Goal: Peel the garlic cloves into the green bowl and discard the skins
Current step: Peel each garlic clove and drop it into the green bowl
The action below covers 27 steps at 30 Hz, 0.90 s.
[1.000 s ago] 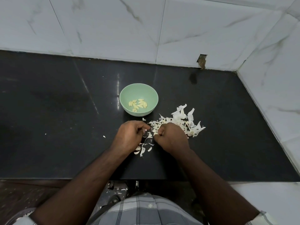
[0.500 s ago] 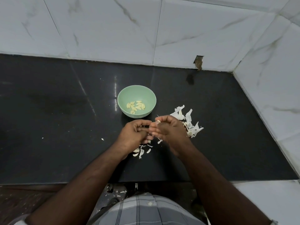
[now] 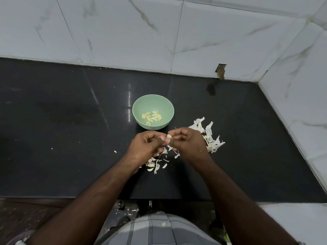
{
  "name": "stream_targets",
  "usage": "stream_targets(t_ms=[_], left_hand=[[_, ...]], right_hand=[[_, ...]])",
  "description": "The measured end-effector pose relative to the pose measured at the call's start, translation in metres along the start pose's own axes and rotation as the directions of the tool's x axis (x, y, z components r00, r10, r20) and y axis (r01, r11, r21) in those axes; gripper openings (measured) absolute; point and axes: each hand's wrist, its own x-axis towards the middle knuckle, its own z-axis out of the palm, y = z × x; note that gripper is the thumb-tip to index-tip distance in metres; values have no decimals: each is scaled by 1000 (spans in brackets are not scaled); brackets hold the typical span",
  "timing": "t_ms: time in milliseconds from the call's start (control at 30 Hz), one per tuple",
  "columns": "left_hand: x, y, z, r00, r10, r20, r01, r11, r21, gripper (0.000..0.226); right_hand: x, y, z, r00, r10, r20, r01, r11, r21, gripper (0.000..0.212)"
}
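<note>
Both hands are up just in front of the green bowl (image 3: 153, 112), working on one garlic clove (image 3: 169, 136). The left hand (image 3: 146, 146) has its fingers curled and pinches the clove, and the right hand (image 3: 187, 142) pinches it from the other side, so the clove sits between their fingertips. Peeled cloves (image 3: 152, 117) lie in the bottom of the bowl. Skins (image 3: 209, 137) are piled right of the bowl on the dark bench (image 3: 62, 138), with smaller skin bits (image 3: 155, 165) under the hands.
</note>
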Motion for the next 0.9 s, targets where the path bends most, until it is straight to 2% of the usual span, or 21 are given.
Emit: stream_targets(t_ms=[100, 300, 400, 567, 700, 767, 833, 900], left_hand=[[-2, 4, -3, 997, -71, 5, 71, 995, -76, 16], [-3, 5, -10, 995, -94, -34, 88, 985, -148, 10], [-3, 6, -10, 995, -74, -62, 67, 991, -119, 12], [-3, 12, -17, 991, 7, -133, -10, 1000, -23, 16], [3, 13, -30, 983, 71, -168, -61, 996, 61, 4], [5, 9, -40, 986, 100, -134, -76, 982, 174, 20], [5, 4, -51, 989, 105, -108, -62, 937, 342, 33], [3, 0, -62, 990, 91, -109, -28, 876, 481, 31]], right_hand=[[-2, -4, 7, 992, -104, 74, 101, 994, 44, 13], [2, 5, 8, 997, -78, -12, 76, 991, -109, 21], [3, -1, 6, 991, -93, 92, 110, 972, -208, 15], [13, -18, 10, 991, -79, 111, 107, 953, -282, 5], [27, -36, 14, 991, -131, 21, 130, 937, -325, 3], [36, -46, 15, 980, -200, -20, 175, 899, -401, 2], [43, -54, 16, 968, -250, 0, 220, 854, -472, 14], [41, -55, 20, 964, -264, 19, 237, 830, -506, 18]])
